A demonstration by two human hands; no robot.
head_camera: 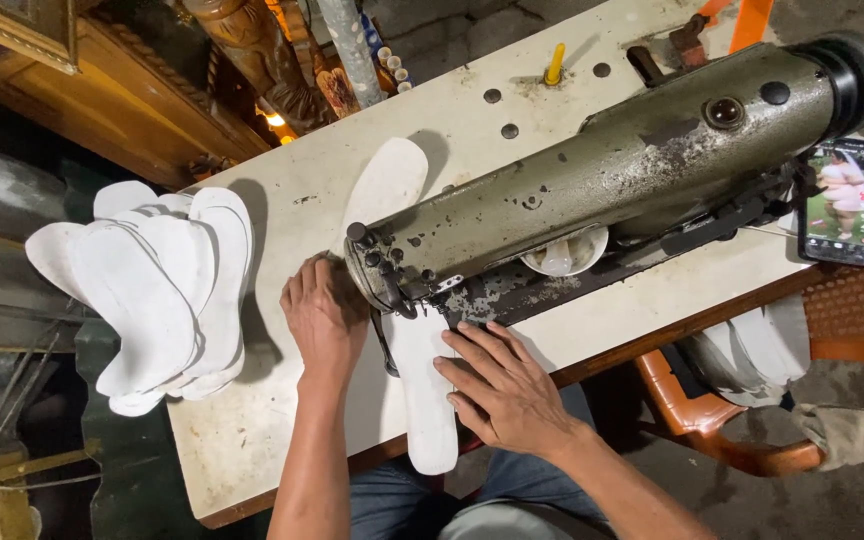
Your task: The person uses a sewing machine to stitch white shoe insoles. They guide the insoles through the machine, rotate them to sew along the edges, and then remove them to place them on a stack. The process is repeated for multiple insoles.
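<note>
White insole (427, 400) under sewing machine (592, 190), right hand (507, 392) fingers spread flat on it, left hand (324, 315) fingers together beside.

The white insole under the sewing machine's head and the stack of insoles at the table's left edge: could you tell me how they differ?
The single insole lies flat, alone, under the sewing machine, while the stack is many pieces fanned out.

The right hand presses on the single insole and the left hand rests beside it; no hand touches the stack.

The single insole juts over the table's near edge; the stack overhangs its left edge.

Both are white and sole-shaped.
</note>
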